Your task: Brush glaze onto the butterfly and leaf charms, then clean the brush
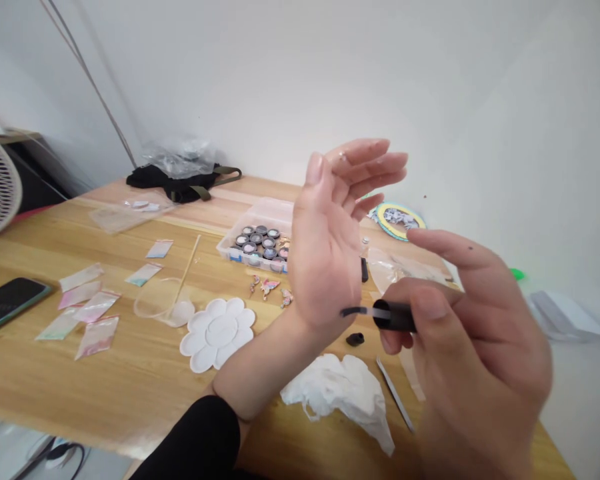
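Observation:
My left hand (333,233) is raised above the table, palm turned to the right, fingers stretched and slightly curved. It holds nothing; a tiny pale speck shows on its index finger. Between thumb and fingers of my right hand (460,320) is a nail polish brush (397,316), its black cap gripped and its dark curved tip pointing left. That tip is at the heel of my left hand; whether it touches the skin I cannot tell. Below the hands lie a crumpled white tissue (345,387), a small black cap-like piece (355,339) and thin tweezers (396,395).
A white flower-shaped palette (221,333) lies left of my forearm. Behind it are a clear box (260,243) of small round pots and several charms (269,288). Further left are a plastic cup (155,300) with a stick, small sachets (97,307) and a phone (13,303).

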The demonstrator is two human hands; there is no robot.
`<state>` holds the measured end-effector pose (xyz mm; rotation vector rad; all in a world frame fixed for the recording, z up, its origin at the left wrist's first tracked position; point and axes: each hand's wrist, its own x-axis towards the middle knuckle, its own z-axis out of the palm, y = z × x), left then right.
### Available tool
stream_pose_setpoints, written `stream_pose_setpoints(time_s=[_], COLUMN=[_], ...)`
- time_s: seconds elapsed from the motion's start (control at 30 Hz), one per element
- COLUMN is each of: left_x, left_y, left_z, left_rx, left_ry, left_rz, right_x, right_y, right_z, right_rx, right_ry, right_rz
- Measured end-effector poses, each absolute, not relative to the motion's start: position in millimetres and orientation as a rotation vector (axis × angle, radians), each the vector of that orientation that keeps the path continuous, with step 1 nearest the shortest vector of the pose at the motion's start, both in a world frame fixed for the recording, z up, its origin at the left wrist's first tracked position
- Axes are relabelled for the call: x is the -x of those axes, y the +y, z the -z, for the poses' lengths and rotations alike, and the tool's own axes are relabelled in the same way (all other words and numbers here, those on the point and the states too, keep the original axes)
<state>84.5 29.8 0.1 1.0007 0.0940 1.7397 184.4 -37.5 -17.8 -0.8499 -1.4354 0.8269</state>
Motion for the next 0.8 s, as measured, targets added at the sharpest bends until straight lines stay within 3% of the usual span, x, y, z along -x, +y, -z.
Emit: stream_pose_setpoints(time_s=[0.4, 0.6, 0.8], left_x=[-91, -79, -74], left_y=[25, 5, -21], left_z=[2, -2, -7], left_rx=[-1.281, -1.573, -1.653], left_ry=[0.165, 0.043, 0.274], left_rz=[-2.175, -2.103, -2.01], right_x=[-191, -197, -195], right_y=[-19, -19, -21], right_z=[7, 6, 7], right_rx=[0.718, 0.575, 0.544], right_ry=[-1.123, -1.106, -1.007], right_rz=[-1.215, -1.356, -1.33])
